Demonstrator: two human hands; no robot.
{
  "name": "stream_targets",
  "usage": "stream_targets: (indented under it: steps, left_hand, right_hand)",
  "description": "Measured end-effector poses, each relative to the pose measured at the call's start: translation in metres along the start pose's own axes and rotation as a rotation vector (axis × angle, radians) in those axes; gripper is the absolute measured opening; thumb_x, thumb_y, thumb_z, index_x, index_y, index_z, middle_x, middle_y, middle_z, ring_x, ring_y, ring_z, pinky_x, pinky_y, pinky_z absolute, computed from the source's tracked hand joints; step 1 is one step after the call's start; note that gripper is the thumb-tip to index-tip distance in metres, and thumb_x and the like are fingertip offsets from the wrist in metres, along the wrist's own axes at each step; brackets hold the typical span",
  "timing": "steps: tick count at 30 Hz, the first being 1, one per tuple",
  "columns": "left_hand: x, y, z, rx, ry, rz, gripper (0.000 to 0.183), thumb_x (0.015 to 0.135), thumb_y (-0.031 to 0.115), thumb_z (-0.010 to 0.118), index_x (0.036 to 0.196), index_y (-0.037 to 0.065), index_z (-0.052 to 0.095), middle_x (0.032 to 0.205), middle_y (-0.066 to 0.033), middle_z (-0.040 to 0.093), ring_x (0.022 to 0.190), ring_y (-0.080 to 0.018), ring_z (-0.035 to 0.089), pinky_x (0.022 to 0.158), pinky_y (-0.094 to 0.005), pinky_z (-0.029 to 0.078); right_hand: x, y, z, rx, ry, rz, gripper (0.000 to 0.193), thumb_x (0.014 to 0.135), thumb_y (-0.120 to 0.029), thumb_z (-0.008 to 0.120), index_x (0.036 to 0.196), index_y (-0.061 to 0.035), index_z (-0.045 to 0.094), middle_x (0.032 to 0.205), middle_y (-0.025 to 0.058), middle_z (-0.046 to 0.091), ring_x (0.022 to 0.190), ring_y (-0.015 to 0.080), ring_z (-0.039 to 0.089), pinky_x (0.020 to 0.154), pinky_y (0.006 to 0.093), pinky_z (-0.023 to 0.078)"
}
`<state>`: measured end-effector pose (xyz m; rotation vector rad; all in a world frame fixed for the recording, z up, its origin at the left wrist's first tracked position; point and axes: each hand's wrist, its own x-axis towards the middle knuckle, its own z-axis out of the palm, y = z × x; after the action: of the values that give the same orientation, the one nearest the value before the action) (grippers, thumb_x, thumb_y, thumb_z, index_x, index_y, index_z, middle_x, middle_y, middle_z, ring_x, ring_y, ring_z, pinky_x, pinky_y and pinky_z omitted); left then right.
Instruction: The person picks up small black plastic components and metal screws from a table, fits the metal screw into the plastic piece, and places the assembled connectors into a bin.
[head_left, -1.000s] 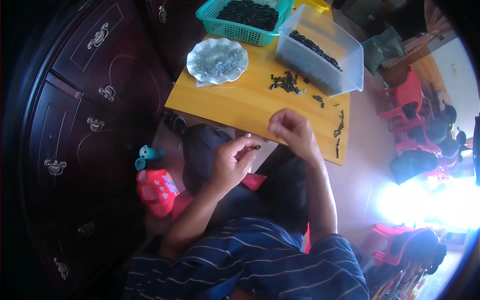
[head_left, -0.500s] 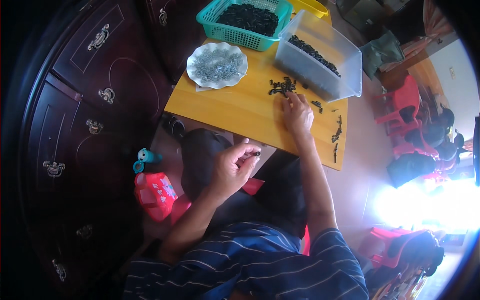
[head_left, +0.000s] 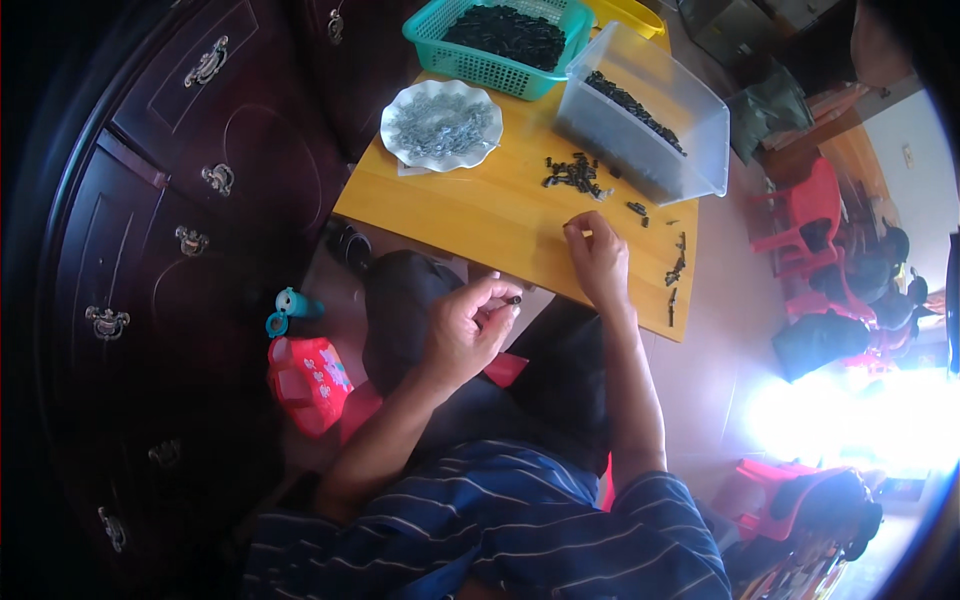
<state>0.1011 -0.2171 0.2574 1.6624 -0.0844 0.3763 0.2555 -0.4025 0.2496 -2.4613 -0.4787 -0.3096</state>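
Note:
Over my lap, my left hand (head_left: 468,328) is closed with a small black cylindrical piece (head_left: 515,300) pinched at its fingertips. My right hand (head_left: 602,262) hovers over the near part of the wooden table (head_left: 470,215), thumb and forefinger pressed together; whatever may be between them is too small to make out. Just beyond it lies a loose pile of small black pieces (head_left: 573,174). A white plate with a wavy rim (head_left: 391,125), left of the pile, is heaped with small silvery, clear-looking bits (head_left: 440,125).
A green basket (head_left: 480,63) of black pieces and a translucent bin (head_left: 690,170) stand on the far side, with a yellow container (head_left: 645,20) behind. More black pieces (head_left: 675,268) line the table's right edge. Dark drawers (head_left: 150,190) rise at left; red chairs (head_left: 812,215) stand right.
My right hand has drawn back from the pile of black pieces toward me, its fingers now pinched. The left hand stays nearly in place with its black piece.

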Motion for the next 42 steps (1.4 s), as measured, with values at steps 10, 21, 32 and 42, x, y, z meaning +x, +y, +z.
stream_targets:
  steps: [10,21,32,42]
  left_hand:
    - [0.001,-0.003,0.003,0.018,0.043,-0.043,0.013,0.090,-0.006,0.068,0.102,-0.003,0.070,0.087,-0.0078,0.076,0.076,-0.0112,0.074,0.068,-0.0242,0.058]
    - [0.000,-0.005,0.003,0.002,0.029,-0.093,0.012,0.091,-0.006,0.069,0.102,-0.005,0.069,0.086,-0.0077,0.076,0.072,-0.0094,0.073,0.060,-0.0240,0.057]
    - [-0.001,-0.012,0.004,-0.026,0.045,-0.073,0.015,0.091,-0.006,0.069,0.105,-0.004,0.071,0.090,-0.0070,0.077,0.078,-0.0078,0.072,0.068,-0.0236,0.058]
    - [0.002,-0.004,0.003,-0.109,0.063,-0.083,0.011,0.093,-0.004,0.070,0.104,-0.002,0.068,0.087,-0.0024,0.073,0.078,-0.0052,0.069,0.069,-0.0211,0.055]
  right_hand:
    - [-0.052,-0.035,-0.013,0.908,-0.369,0.207,0.024,0.102,-0.013,0.065,0.121,0.0004,0.066,0.098,0.0047,0.072,0.077,0.0073,0.061,0.072,0.0243,0.052]
    - [-0.073,-0.055,-0.011,1.126,-0.315,0.137,0.017,0.096,0.002,0.069,0.113,0.0006,0.069,0.101,0.0055,0.073,0.096,0.0111,0.069,0.087,0.0268,0.055]
    - [-0.078,-0.063,-0.010,1.042,-0.231,0.176,0.014,0.096,-0.001,0.071,0.110,0.0005,0.070,0.091,0.0032,0.073,0.084,0.0084,0.068,0.078,0.0247,0.055]
    - [-0.078,-0.053,-0.013,0.976,-0.239,0.168,0.003,0.096,-0.004,0.070,0.098,-0.0026,0.068,0.082,-0.0013,0.071,0.074,0.0030,0.062,0.069,0.0209,0.049]
